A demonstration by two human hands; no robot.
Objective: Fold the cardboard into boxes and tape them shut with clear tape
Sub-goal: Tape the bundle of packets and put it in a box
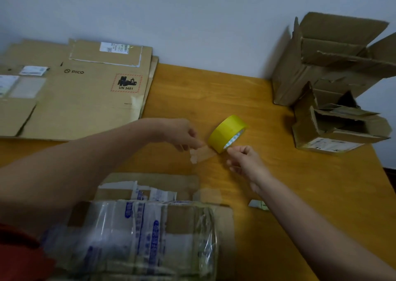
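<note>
**Tape roll** [227, 131]: yellow-looking, standing on edge on the desk [235, 92], between our two hands.
**Left hand** [182, 134]: fingers pinch the free tape strip [202, 153], which is drawn out short and crinkled.
**Right hand** [243, 161]: fingers curled, pinching the roll's near rim as far as we can tell.
**Box** [150, 227]: below both hands, nearest us, wrapped in old tape; we judge it not yet sealed.
**Flat cardboard** [75, 96]: well beyond the left hand.
**Folded boxes** [321, 66]: far beyond the right hand.
**Risks, as we judge them:**
- The strip may fold onto itself or stick to the desk if it sags.
- The roll may run off if the rim hold slips.
- A crumpled end would seal poorly.
</note>
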